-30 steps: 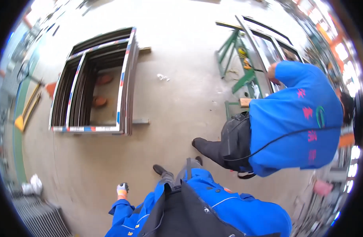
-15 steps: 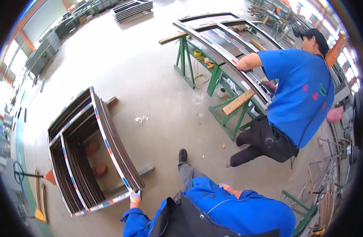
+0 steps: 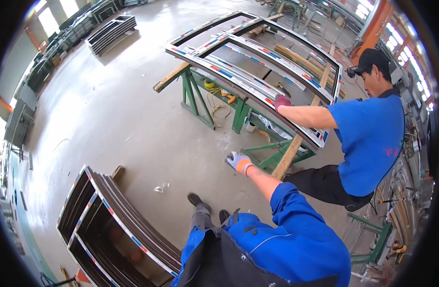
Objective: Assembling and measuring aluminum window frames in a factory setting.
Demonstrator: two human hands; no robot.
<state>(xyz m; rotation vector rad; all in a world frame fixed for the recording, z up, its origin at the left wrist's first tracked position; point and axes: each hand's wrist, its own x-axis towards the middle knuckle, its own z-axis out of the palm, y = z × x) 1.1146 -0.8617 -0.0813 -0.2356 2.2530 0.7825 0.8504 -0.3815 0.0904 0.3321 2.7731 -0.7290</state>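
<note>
The right hand, gloved and holding nothing with fingers loosely spread, reaches toward the frames lying on the green bench; the left hand is out of view. A co-worker's gloved hand rests on the near frame's edge. The step seems to be reaching in to grip; next calls for closing on that rail. Striped protective tape runs along the frames; another stack of frames stands on the floor, well left of the bench.
</note>
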